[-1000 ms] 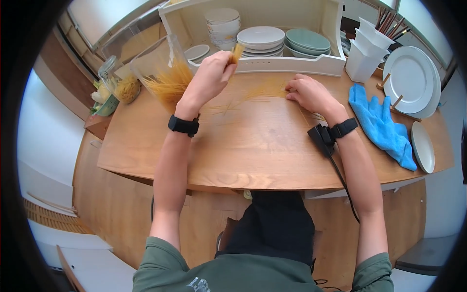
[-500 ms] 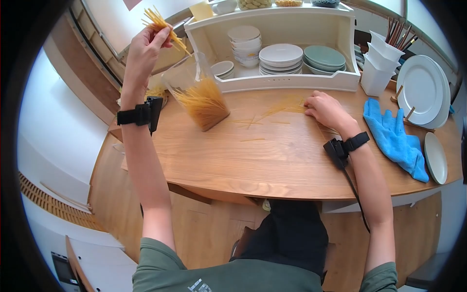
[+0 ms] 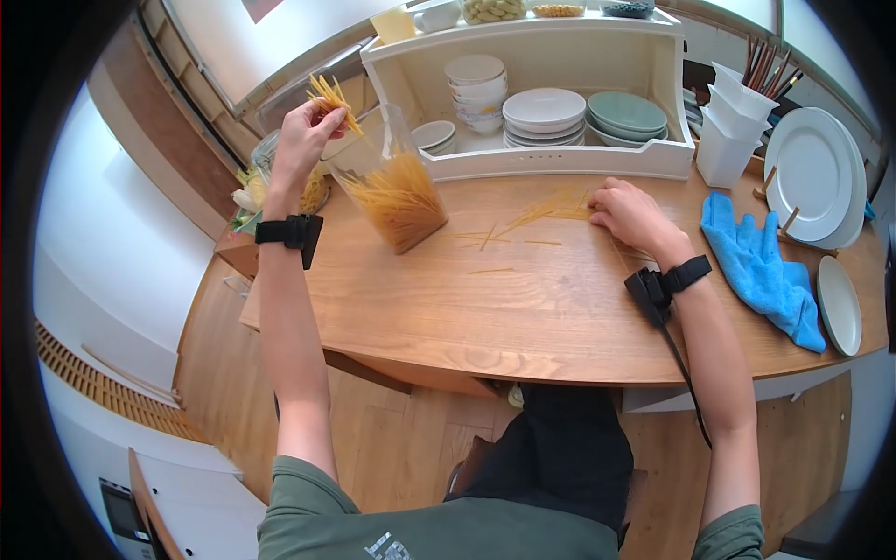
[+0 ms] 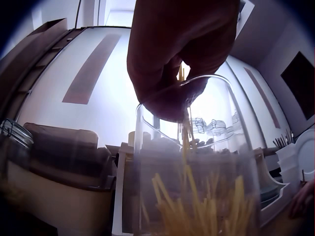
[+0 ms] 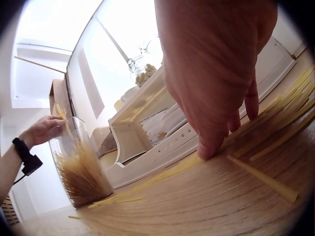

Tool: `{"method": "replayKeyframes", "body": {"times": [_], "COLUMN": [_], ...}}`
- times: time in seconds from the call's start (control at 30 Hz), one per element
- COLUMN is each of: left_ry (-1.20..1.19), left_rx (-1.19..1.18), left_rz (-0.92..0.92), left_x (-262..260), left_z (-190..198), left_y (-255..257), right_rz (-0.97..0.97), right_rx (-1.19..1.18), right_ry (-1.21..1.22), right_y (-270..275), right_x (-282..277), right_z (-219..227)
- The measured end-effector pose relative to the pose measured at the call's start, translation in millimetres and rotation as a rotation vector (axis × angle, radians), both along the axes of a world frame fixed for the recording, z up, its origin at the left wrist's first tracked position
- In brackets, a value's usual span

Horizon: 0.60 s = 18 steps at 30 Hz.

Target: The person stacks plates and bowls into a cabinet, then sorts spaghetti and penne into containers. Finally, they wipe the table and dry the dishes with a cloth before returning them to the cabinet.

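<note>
Left hand (image 3: 308, 138) pinches one pasta bundle (image 3: 333, 96), long axis slanting down-right into one tub (image 3: 373, 149); right hand (image 3: 637, 215), fingers bent, by strands (image 3: 546, 207) on bench (image 3: 485, 313), grip unclear.

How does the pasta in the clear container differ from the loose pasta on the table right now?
The container pasta stands on end, some sticks leaning; the table pasta lies flat. The container pasta makes a thick, dense bunch, while the table pasta is a thin scatter with a few stray sticks. Both are slender, yellow and straight.
</note>
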<state>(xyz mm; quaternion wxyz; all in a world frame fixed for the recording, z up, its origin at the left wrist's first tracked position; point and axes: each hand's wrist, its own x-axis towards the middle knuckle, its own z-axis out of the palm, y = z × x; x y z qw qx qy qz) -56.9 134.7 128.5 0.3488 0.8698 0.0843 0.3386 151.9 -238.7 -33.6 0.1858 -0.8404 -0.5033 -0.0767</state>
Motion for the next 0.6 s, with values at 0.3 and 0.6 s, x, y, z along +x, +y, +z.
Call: {"method": "replayKeyframes", "body": {"times": [0.3, 0.6], "left_ry": [0.05, 0.113], "left_rx": [0.029, 0.03], "left_rz": [0.041, -0.014], "left_x": [-9, -10], "left_z": [-3, 5], "left_y": [-4, 6], "right_rz": [-0.007, -0.005], "right_rx": [-0.009, -0.019], "right_ry": [0.031, 0.009], "right_y": [0, 0], "right_x": [-3, 0], "right_z": [4, 2]}}
